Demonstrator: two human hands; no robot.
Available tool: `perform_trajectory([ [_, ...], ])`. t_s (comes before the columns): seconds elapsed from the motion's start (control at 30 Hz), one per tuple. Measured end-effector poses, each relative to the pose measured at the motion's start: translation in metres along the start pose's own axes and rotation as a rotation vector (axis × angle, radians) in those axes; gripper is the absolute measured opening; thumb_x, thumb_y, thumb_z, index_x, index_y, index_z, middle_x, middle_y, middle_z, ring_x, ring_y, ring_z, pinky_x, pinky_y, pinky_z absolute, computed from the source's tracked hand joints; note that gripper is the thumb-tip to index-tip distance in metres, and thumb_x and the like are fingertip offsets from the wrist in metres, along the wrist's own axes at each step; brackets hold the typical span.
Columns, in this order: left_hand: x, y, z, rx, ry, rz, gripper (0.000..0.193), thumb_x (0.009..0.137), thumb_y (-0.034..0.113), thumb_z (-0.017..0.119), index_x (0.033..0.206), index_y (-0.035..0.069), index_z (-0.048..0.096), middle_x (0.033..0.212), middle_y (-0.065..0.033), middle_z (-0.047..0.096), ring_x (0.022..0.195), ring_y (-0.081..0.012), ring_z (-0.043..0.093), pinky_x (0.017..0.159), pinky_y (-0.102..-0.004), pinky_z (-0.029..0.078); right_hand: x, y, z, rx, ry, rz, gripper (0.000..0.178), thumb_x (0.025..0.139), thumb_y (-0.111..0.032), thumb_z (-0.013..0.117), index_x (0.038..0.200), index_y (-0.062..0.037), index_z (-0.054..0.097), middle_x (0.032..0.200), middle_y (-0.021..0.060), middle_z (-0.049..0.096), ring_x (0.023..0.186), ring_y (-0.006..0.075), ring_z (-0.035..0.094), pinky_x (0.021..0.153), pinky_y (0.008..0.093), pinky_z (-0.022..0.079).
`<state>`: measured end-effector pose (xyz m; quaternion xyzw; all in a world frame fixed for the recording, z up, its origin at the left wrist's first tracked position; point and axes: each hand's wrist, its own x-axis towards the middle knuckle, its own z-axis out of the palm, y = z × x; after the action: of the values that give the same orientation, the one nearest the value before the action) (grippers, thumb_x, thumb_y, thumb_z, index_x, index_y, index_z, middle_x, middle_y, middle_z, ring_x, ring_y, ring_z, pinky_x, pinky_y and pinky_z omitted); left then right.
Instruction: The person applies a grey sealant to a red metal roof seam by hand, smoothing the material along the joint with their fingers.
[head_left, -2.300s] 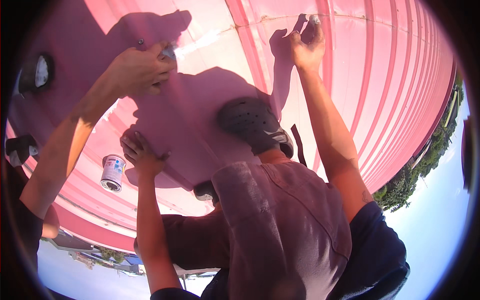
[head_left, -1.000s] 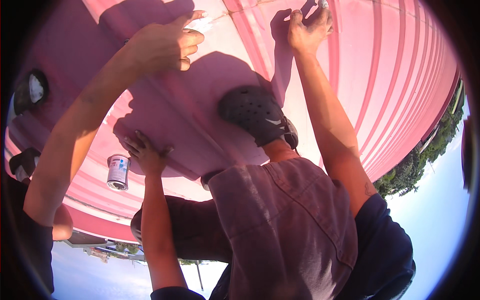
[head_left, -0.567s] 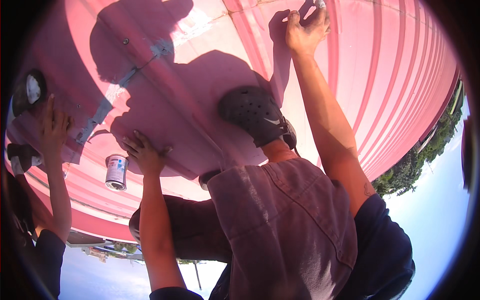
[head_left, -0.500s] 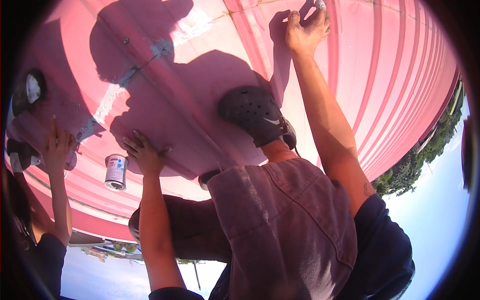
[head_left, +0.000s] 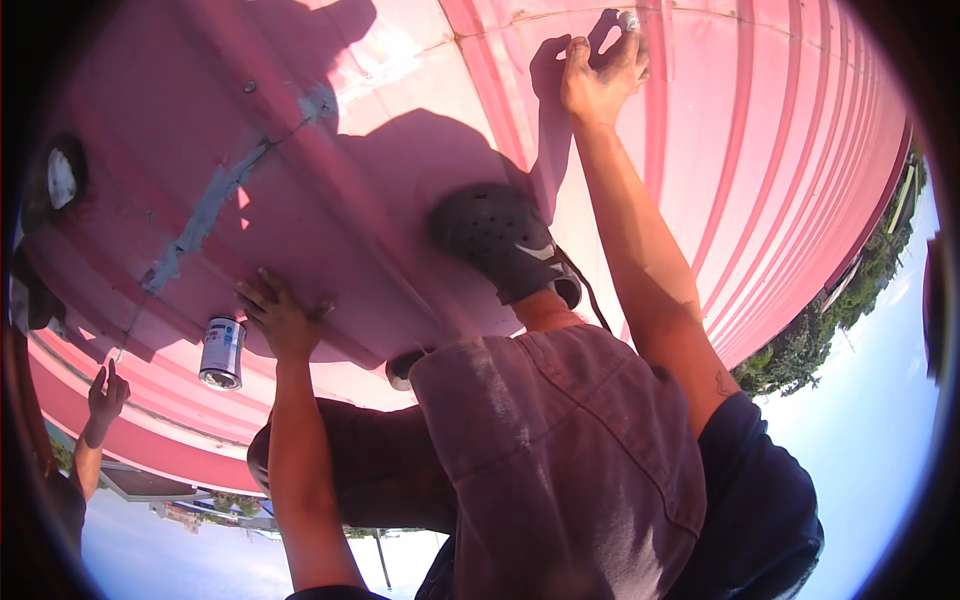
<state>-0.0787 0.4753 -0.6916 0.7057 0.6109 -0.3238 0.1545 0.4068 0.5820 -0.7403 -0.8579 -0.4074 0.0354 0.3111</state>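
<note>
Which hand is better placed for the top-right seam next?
Probably the right hand: its fingers, one whitened at the tip, are close to that seam. The left hand lies spread on the roof, beside the can.

- The co-worker's hand [head_left: 107, 397], which was beyond my left hand [head_left: 283, 315] at the white smear [head_left: 378, 72], has drawn back to its left, past the can [head_left: 221, 353], one finger stretched out.
- The grey strip [head_left: 205, 212], beyond and left of my left hand, was hidden by the co-worker's arm; now it shows whole.
- Shadow [head_left: 165, 215] has spread over most of that strip and the can, both partly sunlit earlier.
</note>
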Motion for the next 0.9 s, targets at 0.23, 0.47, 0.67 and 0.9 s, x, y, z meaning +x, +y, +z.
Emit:
perform_trajectory([
  [0.23, 0.000, -0.001, -0.002, -0.102, -0.019, -0.018, 0.136, 0.058, 0.065, 0.081, 0.154, 0.002, 0.008, 0.152, -0.0410, 0.001, 0.139, -0.0618, 0.010, 0.109, -0.0638, 0.027, 0.013, 0.016, -0.007, -0.151, 0.072, 0.039, 0.062, 0.077, -0.029, 0.066, 0.136, -0.0157, 0.051, 0.144, 0.0242, 0.032, 0.132, 0.0453, 0.026, 0.108, 0.0614, 0.020],
  [0.47, -0.001, -0.002, 0.004, -0.121, 0.003, -0.006, 0.134, 0.059, 0.066, 0.080, 0.154, 0.002, 0.011, 0.153, -0.0395, -0.001, 0.140, -0.0602, 0.010, 0.111, -0.0629, 0.026, 0.027, 0.021, 0.001, -0.201, 0.061, 0.084, 0.055, 0.076, -0.036, 0.068, 0.128, -0.0230, 0.059, 0.152, 0.0288, 0.015, 0.136, 0.0477, 0.018, 0.109, 0.0622, 0.019],
  [0.67, -0.003, -0.003, 0.004, -0.095, -0.001, -0.012, 0.134, 0.059, 0.067, 0.080, 0.154, 0.001, 0.011, 0.153, -0.0391, -0.002, 0.140, -0.0598, 0.009, 0.111, -0.0623, 0.027, 0.029, 0.010, 0.003, -0.272, -0.008, 0.161, 0.054, 0.074, -0.037, 0.067, 0.126, -0.0240, 0.061, 0.153, 0.0279, 0.013, 0.139, 0.0485, 0.014, 0.110, 0.0623, 0.016],
  [0.9, -0.002, 0.000, 0.000, -0.065, -0.007, -0.012, 0.135, 0.058, 0.069, 0.078, 0.154, 0.001, 0.011, 0.153, -0.0399, 0.000, 0.139, -0.0604, 0.012, 0.109, -0.0628, 0.029, 0.023, 0.001, 0.007, -0.436, -0.054, 0.235, 0.078, 0.080, -0.027, 0.068, 0.150, -0.0205, 0.034, 0.154, 0.0279, 0.021, 0.142, 0.0493, 0.021, 0.113, 0.0651, 0.017],
])
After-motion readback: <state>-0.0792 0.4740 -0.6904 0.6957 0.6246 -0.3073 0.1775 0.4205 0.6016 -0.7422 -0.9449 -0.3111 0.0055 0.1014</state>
